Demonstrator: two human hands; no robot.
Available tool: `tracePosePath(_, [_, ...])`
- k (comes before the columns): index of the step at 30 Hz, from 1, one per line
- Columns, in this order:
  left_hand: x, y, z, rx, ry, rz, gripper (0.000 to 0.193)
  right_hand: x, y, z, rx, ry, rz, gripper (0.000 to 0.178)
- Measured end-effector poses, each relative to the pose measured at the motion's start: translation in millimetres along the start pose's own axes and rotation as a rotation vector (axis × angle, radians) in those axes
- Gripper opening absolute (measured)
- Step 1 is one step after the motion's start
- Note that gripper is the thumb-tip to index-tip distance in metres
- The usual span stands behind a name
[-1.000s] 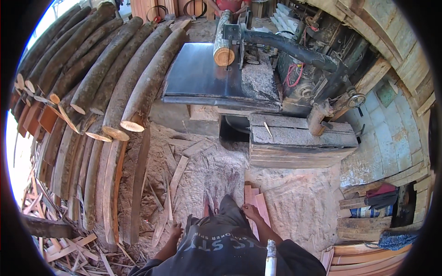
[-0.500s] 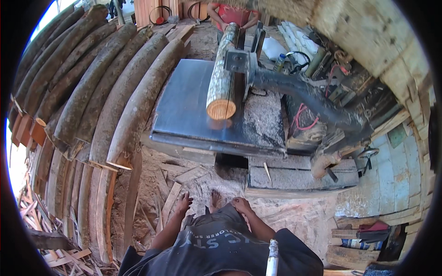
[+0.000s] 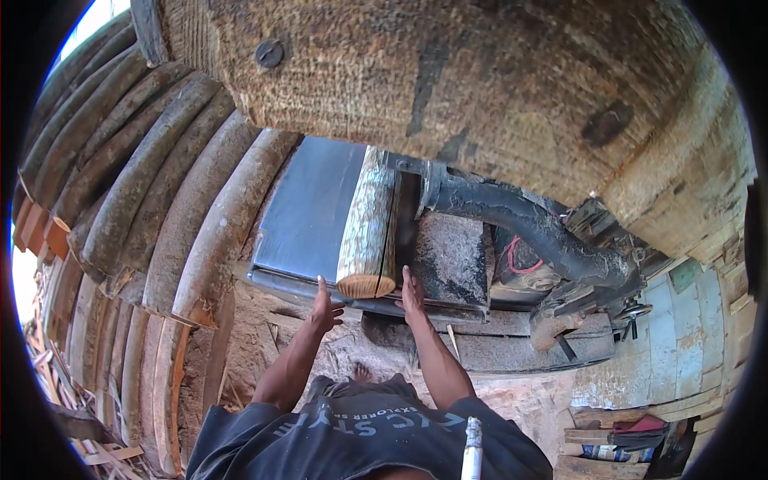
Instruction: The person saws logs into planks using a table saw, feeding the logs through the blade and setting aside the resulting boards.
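A bark-covered log (image 3: pixel 364 232) lies on the dark metal saw table (image 3: pixel 308 200), its round sawn end toward me at the front edge. A lengthwise cut runs along its right side, marking off a thin slab (image 3: pixel 390 244). My left hand (image 3: pixel 324 308) is raised just left of the log's end, open, thumb and fingers apart, apart from the wood. On the other side my right hand (image 3: pixel 411 294) is open with fingers stretched upward, beside the slab's near end; whether it touches cannot be told. Both palms face inward. The log's far end is hidden by a wooden beam.
The thick wooden beam (image 3: pixel 448 80) covers the upper view. Long logs (image 3: pixel 228 224) are stacked at left. Sawdust (image 3: pixel 452 248) coats the table's right part, beside a dark curved machine arm (image 3: pixel 512 208). A white cylindrical stick (image 3: pixel 473 448) juts up near my chest.
The log has come nearer, to the table's front edge. My hands have risen from low by my legs to either side of its end. The beam now hides the person at the far end.
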State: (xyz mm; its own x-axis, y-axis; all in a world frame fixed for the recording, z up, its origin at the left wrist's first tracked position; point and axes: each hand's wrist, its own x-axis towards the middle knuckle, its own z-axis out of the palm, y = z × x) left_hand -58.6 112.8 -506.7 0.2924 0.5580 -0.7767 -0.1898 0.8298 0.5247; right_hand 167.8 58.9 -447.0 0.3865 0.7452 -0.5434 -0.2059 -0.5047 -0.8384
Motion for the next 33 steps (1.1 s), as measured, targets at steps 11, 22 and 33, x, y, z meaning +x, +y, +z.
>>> tracePosePath(11, [-31,-52,-21,0.02,-0.207,0.071,0.079,-59,73,15,0.207,-0.322,0.2,0.106])
tracePosePath(22, [-109,-112,-43,-0.108,-0.083,0.131,0.04,-145,139,17,0.226,-0.272,0.189,0.1])
tracePosePath(33, [-178,-207,-96,-0.072,-0.036,0.162,0.044,-254,203,13,0.273,-0.289,0.171,0.098])
